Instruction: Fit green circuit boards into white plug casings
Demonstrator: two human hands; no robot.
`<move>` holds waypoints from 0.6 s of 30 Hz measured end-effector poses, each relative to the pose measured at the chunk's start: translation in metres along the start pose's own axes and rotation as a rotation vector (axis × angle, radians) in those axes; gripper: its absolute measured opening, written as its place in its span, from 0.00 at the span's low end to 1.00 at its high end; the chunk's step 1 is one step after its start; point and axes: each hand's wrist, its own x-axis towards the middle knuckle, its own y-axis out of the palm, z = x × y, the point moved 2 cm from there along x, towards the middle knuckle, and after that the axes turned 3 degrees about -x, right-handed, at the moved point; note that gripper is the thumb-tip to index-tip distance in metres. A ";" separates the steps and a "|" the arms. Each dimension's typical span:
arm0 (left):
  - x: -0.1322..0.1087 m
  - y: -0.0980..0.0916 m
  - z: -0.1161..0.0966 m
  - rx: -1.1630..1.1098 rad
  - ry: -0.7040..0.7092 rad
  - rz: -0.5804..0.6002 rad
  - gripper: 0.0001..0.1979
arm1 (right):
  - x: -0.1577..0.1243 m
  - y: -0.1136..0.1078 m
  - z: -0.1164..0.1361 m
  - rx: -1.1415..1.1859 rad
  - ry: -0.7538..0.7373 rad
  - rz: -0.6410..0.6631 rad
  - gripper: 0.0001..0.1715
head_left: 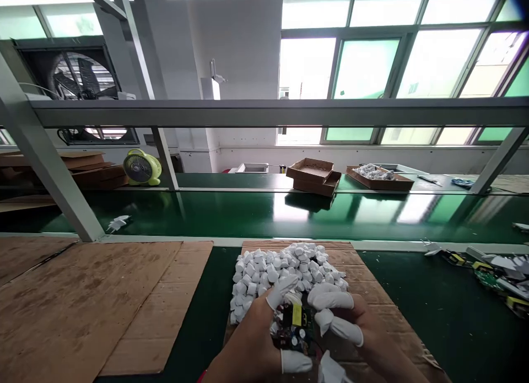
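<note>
we are gripping a green circuit board (295,330) between our left hand (248,344) and our right hand (363,328), the grip narrow and closing on the board from both sides. white finger cots (330,300) are covering our fingertips, and the yellow-wrapped transformer (296,314) and small capacitors (302,334) are facing up between our hands. we are holding the board low over a brown cardboard sheet (384,317), right against the near edge of a heap of small white pieces (281,267); we cannot tell whether it is resting on the cardboard.

the sheet is lying on a green conveyor belt (264,215), with a wider cardboard sheet (95,300) to our left and a jumble of other circuit boards (496,278) to our right. further off, brown cardboard trays (309,176) and a yellow-green desk fan (141,167) are sitting beyond the belt.
</note>
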 end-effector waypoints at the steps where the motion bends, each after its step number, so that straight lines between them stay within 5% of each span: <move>1: -0.002 0.000 0.000 -0.027 -0.053 -0.017 0.38 | 0.000 0.003 0.004 -0.010 -0.029 0.030 0.12; 6: -0.010 -0.004 0.006 -0.010 -0.157 -0.151 0.37 | 0.004 0.013 0.024 -0.010 -0.046 0.151 0.11; 12: -0.009 -0.001 0.017 -0.121 -0.086 -0.010 0.42 | 0.000 0.012 0.027 -0.038 -0.090 0.167 0.17; 18: -0.007 0.004 0.024 -0.338 -0.071 0.161 0.51 | 0.000 0.020 0.024 0.160 -0.061 0.215 0.10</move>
